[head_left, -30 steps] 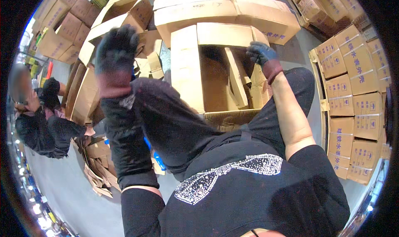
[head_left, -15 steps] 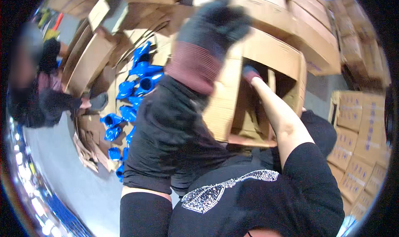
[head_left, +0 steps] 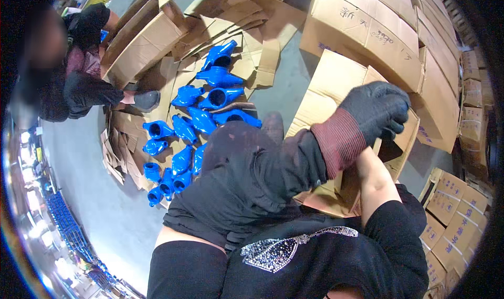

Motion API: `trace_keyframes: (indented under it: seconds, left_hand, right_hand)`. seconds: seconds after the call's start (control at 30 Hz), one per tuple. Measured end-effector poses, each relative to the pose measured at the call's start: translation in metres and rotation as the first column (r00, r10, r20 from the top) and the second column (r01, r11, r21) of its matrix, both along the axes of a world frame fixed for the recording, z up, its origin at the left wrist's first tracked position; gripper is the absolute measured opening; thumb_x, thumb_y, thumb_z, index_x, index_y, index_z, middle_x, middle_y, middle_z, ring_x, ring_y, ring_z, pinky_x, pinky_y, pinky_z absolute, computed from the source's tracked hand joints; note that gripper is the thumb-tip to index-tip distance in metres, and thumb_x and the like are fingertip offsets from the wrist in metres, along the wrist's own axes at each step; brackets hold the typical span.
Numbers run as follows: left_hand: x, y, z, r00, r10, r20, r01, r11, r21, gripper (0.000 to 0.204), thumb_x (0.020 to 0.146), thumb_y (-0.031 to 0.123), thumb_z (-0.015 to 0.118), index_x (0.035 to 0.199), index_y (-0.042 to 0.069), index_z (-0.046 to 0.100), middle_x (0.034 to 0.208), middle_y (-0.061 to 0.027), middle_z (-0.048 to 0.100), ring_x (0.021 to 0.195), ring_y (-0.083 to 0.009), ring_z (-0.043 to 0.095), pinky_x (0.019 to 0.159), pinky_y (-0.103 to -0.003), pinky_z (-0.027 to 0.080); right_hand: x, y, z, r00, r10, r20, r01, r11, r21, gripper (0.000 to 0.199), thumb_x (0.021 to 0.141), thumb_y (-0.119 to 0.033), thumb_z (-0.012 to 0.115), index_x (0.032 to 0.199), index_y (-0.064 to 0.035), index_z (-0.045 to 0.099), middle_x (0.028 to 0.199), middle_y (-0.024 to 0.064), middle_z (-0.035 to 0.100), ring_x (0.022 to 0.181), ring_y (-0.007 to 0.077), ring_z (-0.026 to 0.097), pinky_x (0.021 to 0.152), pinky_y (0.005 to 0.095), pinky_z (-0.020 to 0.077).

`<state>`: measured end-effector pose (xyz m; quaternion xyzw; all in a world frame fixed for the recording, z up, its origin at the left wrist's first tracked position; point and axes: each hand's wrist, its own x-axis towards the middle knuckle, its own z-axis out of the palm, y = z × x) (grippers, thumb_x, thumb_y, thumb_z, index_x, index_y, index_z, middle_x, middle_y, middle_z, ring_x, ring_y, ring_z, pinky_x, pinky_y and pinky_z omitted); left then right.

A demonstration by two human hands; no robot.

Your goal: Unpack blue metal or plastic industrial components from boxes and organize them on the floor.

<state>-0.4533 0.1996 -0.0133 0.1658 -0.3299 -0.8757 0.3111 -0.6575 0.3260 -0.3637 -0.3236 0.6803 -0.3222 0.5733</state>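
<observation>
My left hand, in a black glove with a maroon knit cuff, is over an open cardboard box, its fingers curled. Whatever it may hold is out of sight. Below it, my bare right forearm reaches into the box. My right hand is hidden behind the left glove and the box wall. Off to the left, several glossy blue hollow castings with round openings lie on flattened cardboard.
Large closed cartons stand beyond the box, and strapped cartons are stacked at the right. A co-worker sits at the far left beside an upright piece of cardboard. Blue racks line the lower left.
My left hand has swung right and down from above the castings to the box, now covering my right hand. The view has shifted, so more of the blue castings show.
</observation>
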Motion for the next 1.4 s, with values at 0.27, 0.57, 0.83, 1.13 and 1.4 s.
trace_keyframes:
  seconds: [0.27,0.57,0.83,1.13,1.4]
  left_hand:
    - [0.005,-0.010,-0.011,0.991,-0.004,0.130,-0.013,0.991,0.133,0.031,0.093,0.023,0.047,0.114,0.001,0.052,0.102,-0.0180,0.062,0.089,-0.0301,0.064,0.080,-0.038,0.054]
    - [-0.013,0.008,-0.035,0.995,0.095,0.034,-0.091,0.990,-0.112,0.029,0.090,0.025,0.051,0.111,0.005,0.054,0.104,-0.0140,0.061,0.097,-0.0266,0.059,0.086,-0.040,0.047]
    - [-0.059,0.088,-0.020,0.979,-0.170,0.110,0.196,0.938,-0.287,0.069,0.077,0.032,0.070,0.132,0.006,0.037,0.120,-0.0112,0.051,0.106,-0.0208,0.053,0.093,-0.033,0.044]
    - [-0.091,0.099,-0.045,0.962,-0.046,0.270,0.102,0.975,-0.197,0.081,0.073,0.023,0.076,0.136,0.004,0.029,0.122,-0.0139,0.047,0.107,-0.0225,0.051,0.089,-0.033,0.046]
    - [-0.102,0.098,-0.053,0.972,-0.189,0.138,0.183,0.981,0.058,0.060,0.078,0.019,0.068,0.128,0.002,0.040,0.114,-0.0112,0.053,0.100,-0.0201,0.054,0.084,-0.030,0.047]
  right_hand:
    - [0.031,0.005,0.050,0.799,-0.476,0.367,0.443,0.879,0.175,0.015,0.083,-0.018,0.059,0.092,-0.0081,0.063,0.087,0.0003,0.061,0.086,0.0170,0.054,0.080,0.0285,0.0414]
    - [0.012,0.073,0.303,0.855,-0.207,0.476,0.333,0.922,-0.197,0.044,0.073,-0.009,0.055,0.115,0.0037,0.053,0.106,0.0108,0.062,0.095,0.0187,0.060,0.088,0.0306,0.0470]
    - [-0.011,0.090,0.357,0.971,-0.195,0.139,0.239,0.824,-0.515,0.048,0.067,-0.008,0.055,0.113,0.0048,0.055,0.103,0.0105,0.062,0.092,0.0187,0.059,0.087,0.0302,0.0461]
    - [-0.011,0.098,0.355,0.942,-0.179,0.285,0.297,0.839,-0.456,0.043,0.068,-0.003,0.054,0.110,0.0059,0.057,0.102,0.0111,0.063,0.093,0.0185,0.059,0.087,0.0297,0.0461]
    - [-0.007,0.102,0.360,0.947,-0.276,0.166,0.319,0.871,-0.374,0.044,0.069,-0.003,0.054,0.112,0.0051,0.057,0.102,0.0092,0.063,0.093,0.0157,0.058,0.085,0.0277,0.0455]
